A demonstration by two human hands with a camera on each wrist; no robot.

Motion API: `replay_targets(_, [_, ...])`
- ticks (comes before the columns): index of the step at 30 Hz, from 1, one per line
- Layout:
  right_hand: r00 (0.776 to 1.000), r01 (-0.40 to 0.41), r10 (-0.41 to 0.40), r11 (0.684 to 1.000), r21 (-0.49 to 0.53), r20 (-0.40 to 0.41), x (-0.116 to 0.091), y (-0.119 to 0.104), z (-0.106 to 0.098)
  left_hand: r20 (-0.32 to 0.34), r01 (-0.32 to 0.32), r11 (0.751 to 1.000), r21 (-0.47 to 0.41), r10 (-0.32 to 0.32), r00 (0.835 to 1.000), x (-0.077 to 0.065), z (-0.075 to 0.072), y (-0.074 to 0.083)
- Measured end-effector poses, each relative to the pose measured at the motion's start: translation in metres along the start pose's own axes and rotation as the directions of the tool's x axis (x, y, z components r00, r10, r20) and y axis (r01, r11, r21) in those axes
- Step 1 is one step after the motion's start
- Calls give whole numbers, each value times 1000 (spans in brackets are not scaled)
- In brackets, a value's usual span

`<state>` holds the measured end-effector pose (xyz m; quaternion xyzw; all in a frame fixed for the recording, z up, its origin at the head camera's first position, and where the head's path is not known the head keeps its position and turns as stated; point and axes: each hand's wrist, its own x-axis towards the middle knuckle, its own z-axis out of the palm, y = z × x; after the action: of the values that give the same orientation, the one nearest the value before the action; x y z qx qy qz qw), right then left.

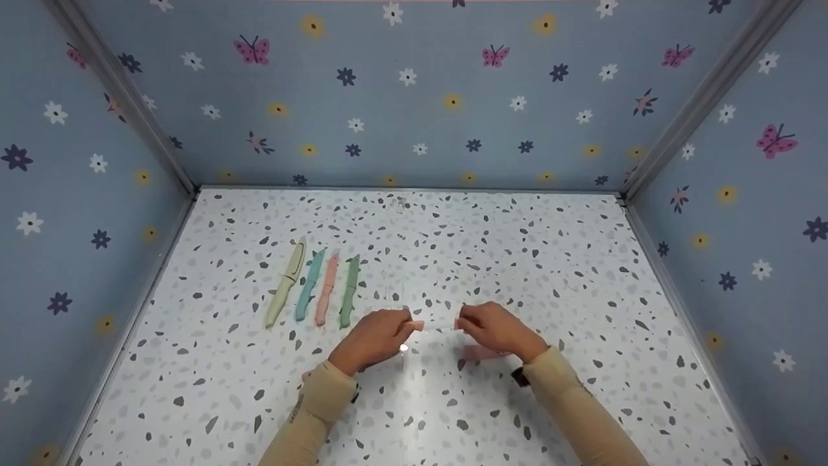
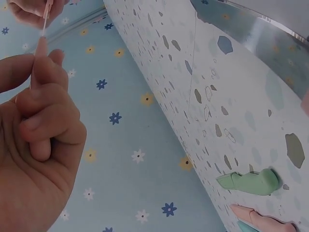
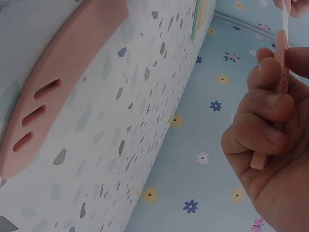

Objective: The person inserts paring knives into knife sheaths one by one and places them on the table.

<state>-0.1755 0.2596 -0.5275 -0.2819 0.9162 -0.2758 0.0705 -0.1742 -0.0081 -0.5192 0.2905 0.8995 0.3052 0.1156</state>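
Above the desk [image 1: 537, 259], between its middle and its cut-off near edge, the left hand [image 1: 375, 336] curls its fingers round a slim pink stick [image 1: 418, 325], while the right hand [image 1: 498, 330] grips a lettered pink handle [image 3: 259, 160], fingers likewise curled. A thin pale strip [image 3: 287, 18] runs between the two (whether it joins them, I cannot tell). Fingers partly cover the lettering, too small to read. A slotted pink piece [image 3: 63, 58] lies on the desk below the right hand, one end hidden by that hand in the head view. Toward the desk's left edge lie four slender tools side by side: cream [image 1: 281, 299], blue [image 1: 310, 285], pink [image 1: 327, 288] and green [image 1: 350, 291].
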Motion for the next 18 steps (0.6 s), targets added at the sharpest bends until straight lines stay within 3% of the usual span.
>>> replay_targets(18, [998,60,-60,998,-17,-21,3,-5,4,-23,-75,997,16,75,997,1,3,1])
